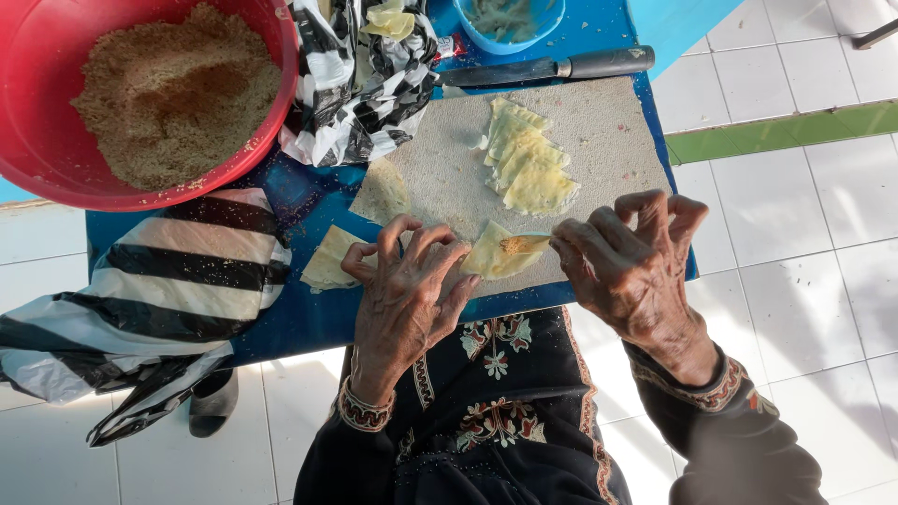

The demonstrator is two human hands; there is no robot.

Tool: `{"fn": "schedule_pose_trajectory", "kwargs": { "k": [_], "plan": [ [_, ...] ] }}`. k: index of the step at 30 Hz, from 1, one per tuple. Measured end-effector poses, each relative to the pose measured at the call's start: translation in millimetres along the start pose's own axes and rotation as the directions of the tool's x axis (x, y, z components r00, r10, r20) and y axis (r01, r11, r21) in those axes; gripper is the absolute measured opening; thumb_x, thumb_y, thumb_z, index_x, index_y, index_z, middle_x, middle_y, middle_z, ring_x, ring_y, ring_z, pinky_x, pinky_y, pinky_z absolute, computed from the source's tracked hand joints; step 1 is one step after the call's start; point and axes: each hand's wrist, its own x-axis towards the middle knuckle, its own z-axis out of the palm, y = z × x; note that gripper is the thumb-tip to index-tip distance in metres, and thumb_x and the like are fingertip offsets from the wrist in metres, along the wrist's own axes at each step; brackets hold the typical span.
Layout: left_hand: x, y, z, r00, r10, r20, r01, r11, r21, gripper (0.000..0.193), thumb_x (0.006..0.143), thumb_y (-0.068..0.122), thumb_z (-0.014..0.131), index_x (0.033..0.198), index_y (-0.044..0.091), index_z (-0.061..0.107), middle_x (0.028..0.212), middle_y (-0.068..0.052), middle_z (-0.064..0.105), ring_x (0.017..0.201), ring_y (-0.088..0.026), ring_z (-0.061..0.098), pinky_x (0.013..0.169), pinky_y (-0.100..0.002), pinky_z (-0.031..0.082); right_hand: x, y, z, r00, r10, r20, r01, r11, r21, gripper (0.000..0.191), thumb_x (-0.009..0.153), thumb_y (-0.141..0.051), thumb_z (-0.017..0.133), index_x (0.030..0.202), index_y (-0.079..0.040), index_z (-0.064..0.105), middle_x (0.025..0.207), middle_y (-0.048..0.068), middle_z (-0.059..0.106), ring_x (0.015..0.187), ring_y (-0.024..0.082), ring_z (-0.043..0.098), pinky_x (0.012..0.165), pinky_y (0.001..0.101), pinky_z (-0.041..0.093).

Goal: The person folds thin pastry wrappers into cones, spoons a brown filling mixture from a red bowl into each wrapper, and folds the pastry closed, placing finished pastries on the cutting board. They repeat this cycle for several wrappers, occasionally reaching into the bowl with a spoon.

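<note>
Folding a pale dough wrapper (500, 252) with a dab of brown filling at its middle, both hands work at the near edge of the grey board (608, 131). Left hand (407, 290): fingers (447, 254) curled, tips pressing the wrapper's left edge. Right hand (627, 257): fingers (572, 234) pinched on the wrapper's right corner. Left of the left fingers, one loose wrapper (329, 259) on the blue bench (309, 318). Just beyond the fingers, a stack of folded wrappers (528, 159). Farther out: black-handled knife (552, 67), black-and-white bag (360, 79), red bowl (28, 93) of brown crumbs, small blue bowl (510, 33).
</note>
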Motion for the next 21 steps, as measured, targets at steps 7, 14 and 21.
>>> {"fn": "schedule_pose_trajectory", "kwargs": {
  "k": [7, 14, 21],
  "plan": [
    [-1.0, -5.8, 3.5, 1.000, -0.004, 0.006, 0.004, 1.000, -0.023, 0.035, 0.087, 0.036, 0.080, 0.114, 0.016, 0.072, 0.121, 0.005, 0.066, 0.127, -0.026, 0.045, 0.101, -0.057, 0.023, -4.6, -11.6, 2.6, 0.999, -0.054, -0.002, 0.054, 0.995, -0.084, 0.022, 0.088, -0.021, 0.087, 0.108, -0.017, 0.078, 0.089, -0.005, 0.063, 0.106, 0.023, 0.051, 0.093, 0.0534, 0.026],
    [-5.1, -10.2, 5.7, 1.000, -0.019, 0.011, 0.020, 0.999, -0.038, 0.036, 0.088, 0.036, 0.080, 0.116, 0.016, 0.073, 0.121, 0.005, 0.066, 0.128, -0.028, 0.044, 0.103, -0.057, 0.022, -5.7, -16.0, 1.8, 0.999, -0.050, -0.012, 0.049, 0.993, -0.107, 0.025, 0.084, -0.019, 0.088, 0.107, -0.017, 0.078, 0.089, -0.006, 0.063, 0.106, 0.022, 0.049, 0.093, 0.0521, 0.024],
    [-4.4, -12.9, 6.6, 1.000, -0.013, -0.016, 0.013, 1.000, -0.019, 0.034, 0.089, 0.037, 0.078, 0.116, 0.016, 0.073, 0.122, 0.004, 0.065, 0.128, -0.027, 0.044, 0.103, -0.058, 0.022, -15.8, -6.5, 12.8, 1.000, 0.001, -0.025, -0.004, 0.993, -0.122, 0.018, 0.090, -0.021, 0.087, 0.106, -0.018, 0.078, 0.091, -0.006, 0.064, 0.109, 0.022, 0.049, 0.099, 0.0499, 0.025]
  ]
}}
